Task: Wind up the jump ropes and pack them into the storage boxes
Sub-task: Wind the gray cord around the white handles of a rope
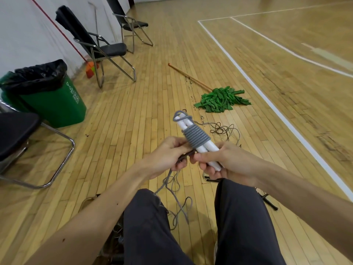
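Note:
Two white jump-rope handles (pixel 205 148) lie side by side, pointing away from me, with grey rope (pixel 196 137) coiled round their middle in several tight turns. My right hand (pixel 223 163) grips the near ends of the handles. My left hand (pixel 166 156) pinches the loose grey rope right beside the coil. The free length of that rope (pixel 179 203) hangs down between my knees and loops on the floor. A tangle of thin dark rope (pixel 223 130) lies on the floor beyond my hands. No storage box is in view.
A green mop (pixel 221 99) with a wooden stick lies ahead on the wooden gym floor. A green bin (pixel 55 104) with a black liner stands at the left. Folding chairs (pixel 101 50) line the left wall, one close at my left. My legs fill the bottom.

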Demonstrator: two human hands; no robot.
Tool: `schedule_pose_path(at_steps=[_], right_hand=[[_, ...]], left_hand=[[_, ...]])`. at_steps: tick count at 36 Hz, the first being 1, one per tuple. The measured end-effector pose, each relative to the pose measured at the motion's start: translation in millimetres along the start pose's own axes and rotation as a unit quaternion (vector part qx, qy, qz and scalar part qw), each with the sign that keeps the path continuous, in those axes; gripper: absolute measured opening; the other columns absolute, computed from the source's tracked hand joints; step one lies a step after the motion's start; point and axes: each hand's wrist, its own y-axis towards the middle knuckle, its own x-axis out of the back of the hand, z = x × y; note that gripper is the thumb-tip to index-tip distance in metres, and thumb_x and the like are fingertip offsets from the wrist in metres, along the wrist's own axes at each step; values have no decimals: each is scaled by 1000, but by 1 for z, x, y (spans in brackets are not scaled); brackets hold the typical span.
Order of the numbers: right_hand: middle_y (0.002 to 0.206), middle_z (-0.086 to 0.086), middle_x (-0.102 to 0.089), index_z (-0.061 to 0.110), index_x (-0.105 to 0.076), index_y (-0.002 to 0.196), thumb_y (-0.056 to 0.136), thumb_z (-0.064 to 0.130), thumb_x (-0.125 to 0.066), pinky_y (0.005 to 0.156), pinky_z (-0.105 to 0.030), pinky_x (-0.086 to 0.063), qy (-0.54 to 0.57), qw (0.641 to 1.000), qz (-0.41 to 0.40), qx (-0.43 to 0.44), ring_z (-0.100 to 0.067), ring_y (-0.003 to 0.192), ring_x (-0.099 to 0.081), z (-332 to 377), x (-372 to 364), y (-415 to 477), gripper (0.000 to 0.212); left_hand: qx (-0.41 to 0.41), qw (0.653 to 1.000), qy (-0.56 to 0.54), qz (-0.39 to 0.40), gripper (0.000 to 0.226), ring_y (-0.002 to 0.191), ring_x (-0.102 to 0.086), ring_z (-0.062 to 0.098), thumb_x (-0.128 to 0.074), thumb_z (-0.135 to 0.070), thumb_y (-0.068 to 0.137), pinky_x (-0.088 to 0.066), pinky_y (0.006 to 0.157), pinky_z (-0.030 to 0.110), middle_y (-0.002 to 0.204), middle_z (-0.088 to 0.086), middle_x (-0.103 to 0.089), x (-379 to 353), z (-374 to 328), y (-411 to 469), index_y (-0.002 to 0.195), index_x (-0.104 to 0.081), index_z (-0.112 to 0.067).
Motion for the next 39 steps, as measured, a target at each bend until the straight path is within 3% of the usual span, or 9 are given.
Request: schedule_pose_path(at_steps=[4, 8, 15, 19, 25, 30, 35, 39], right_hand=[[74, -6, -54, 6, -58, 96, 94, 10, -62, 45, -16, -37, 98, 995, 3, -12, -8, 51, -44, 1, 3, 2, 7], [73, -5, -53, 3, -56, 106, 92, 5, -60, 47, -18, -36, 108, 994, 18, 1, -9, 54, -42, -2, 4, 3, 14], [82, -10, -68, 2, -62, 106, 101, 14, -58, 63, -27, -56, -40, 998, -33, 31, -18, 68, -63, -13, 12, 8, 13], [86, -12, -72, 3, -62, 108, 102, 18, -57, 71, -36, -61, -102, 990, -88, 42, -25, 74, -70, -16, 25, 11, 17], [87, -14, -74, 2, -60, 107, 102, 22, -60, 54, -30, -52, -191, 969, -143, 68, -20, 58, -63, -26, 31, 17, 20], [78, -7, -72, 6, -61, 100, 101, 23, -62, 46, -25, -45, -234, 952, -183, 75, -15, 50, -57, -32, 35, 23, 17], [71, -3, -70, 7, -63, 102, 100, 22, -62, 47, -27, -44, -249, 944, -204, 67, -12, 48, -55, -32, 46, 25, 15], [68, -6, -66, 4, -63, 101, 99, 18, -63, 42, -25, -39, -228, 951, -206, 41, -13, 44, -48, -32, 46, 27, 15]], left_hand=[[-11, 1000, 23, 3, 25, 48, -44, 10, -49, -18, 105, -30, 41, 22, 73, -3, -64, -2, 0, -1, 119, -64, -4], [0, 999, 52, -13, 24, 48, -48, 10, -50, -17, 105, -33, 41, 21, 71, -7, -66, -1, 0, 0, 116, -66, -4], [22, 994, 104, -14, 21, 53, -57, 16, -53, -27, 104, -43, 46, 23, 76, 0, -70, -1, 0, 0, 100, -71, -17], [36, 992, 120, -9, 21, 53, -56, 16, -55, -30, 103, -42, 46, 23, 76, 2, -68, 1, 5, 0, 103, -70, -15], [38, 983, 180, -28, 14, 50, -57, 12, -59, -31, 101, -44, 49, 24, 75, -2, -71, -3, 8, 2, 95, -69, -23], [17, 947, 317, -51, 19, 46, -58, 6, -58, -39, 100, -43, 50, 18, 72, -3, -70, -10, 6, 0, 83, -63, -32], [-8, 873, 479, -94, 31, 60, -49, 9, -55, -48, 99, -32, 54, 28, 64, -5, -56, -14, 2, -3, 98, -70, -21], [-38, 823, 556, -110, 32, 74, -50, 14, -49, -48, 102, -35, 65, 28, 73, -10, -54, -20, -1, -7, 109, -67, -23]])
